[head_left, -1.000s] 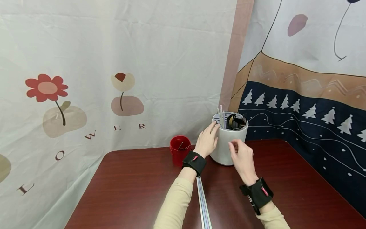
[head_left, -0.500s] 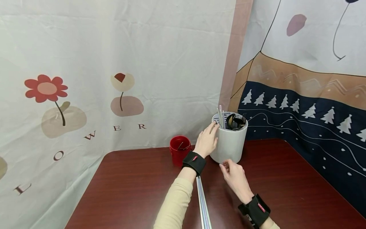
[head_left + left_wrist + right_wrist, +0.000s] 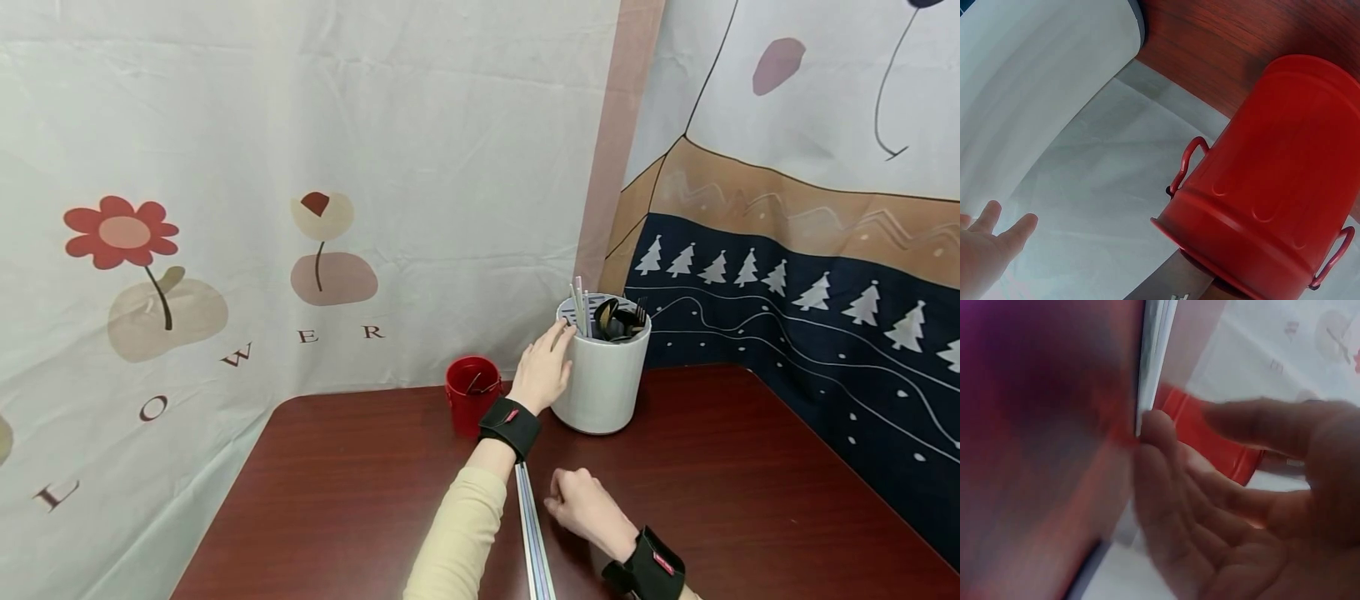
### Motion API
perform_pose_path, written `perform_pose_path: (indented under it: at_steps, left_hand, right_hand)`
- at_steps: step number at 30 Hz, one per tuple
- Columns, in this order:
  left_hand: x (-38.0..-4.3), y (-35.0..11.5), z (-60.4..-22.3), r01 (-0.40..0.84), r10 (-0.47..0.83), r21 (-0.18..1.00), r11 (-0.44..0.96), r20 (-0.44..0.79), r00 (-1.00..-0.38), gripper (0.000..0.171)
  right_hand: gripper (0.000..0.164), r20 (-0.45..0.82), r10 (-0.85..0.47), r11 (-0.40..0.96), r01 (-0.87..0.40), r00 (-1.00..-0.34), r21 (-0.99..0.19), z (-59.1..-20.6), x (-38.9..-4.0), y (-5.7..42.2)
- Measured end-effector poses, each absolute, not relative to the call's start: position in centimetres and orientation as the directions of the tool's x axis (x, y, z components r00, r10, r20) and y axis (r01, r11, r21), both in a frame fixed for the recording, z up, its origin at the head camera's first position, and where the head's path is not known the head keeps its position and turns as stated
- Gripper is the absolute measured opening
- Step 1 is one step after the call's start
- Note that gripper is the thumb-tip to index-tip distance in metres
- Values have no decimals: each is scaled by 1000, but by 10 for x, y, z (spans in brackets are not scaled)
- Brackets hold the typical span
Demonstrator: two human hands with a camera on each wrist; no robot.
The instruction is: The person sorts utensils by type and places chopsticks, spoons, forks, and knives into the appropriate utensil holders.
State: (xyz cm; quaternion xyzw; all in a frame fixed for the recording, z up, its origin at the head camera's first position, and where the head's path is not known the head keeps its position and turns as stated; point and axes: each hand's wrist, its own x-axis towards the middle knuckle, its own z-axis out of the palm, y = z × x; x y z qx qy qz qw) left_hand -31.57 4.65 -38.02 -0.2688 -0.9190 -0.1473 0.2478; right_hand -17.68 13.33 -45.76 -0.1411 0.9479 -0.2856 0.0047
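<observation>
My left hand rests with extended fingers against the upper left side of a white cylindrical utensil holder. Several pale chopsticks, dark spoons and a black fork stand in its slotted top. My right hand is low over the table with bent fingers, the thumb apart from them and nothing between. Right by its fingertips lie long thin pale chopsticks on the tabletop; the left forearm hides their far ends. In the right wrist view the fingertips overlap the chopsticks.
A small red pail with side handles stands left of the holder, near the back edge; a flat metal piece sticks out of its mouth. The dark red table meets printed cloth hangings behind and at the right.
My right hand has come down from beside the holder, toward me and leftward, to the chopsticks on the table. The left hand has stayed in place on the holder.
</observation>
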Motion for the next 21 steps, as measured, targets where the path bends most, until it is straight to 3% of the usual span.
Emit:
perform_pose_path:
  at_steps: [4, 9, 21]
  left_hand:
    - [-315, 47, -380, 565, 421, 140, 813, 530, -736, 51]
    - [-316, 48, -381, 560, 421, 144, 816, 517, -746, 52]
    - [-317, 47, -381, 568, 422, 150, 810, 522, -741, 52]
  right_hand:
    - [27, -26, -382, 779, -307, -924, -547, -463, -170, 130]
    - [42, -118, -408, 760, -265, -905, -593, -468, -165, 124]
    - [34, -194, -314, 810, -156, -929, -566, -469, -160, 112]
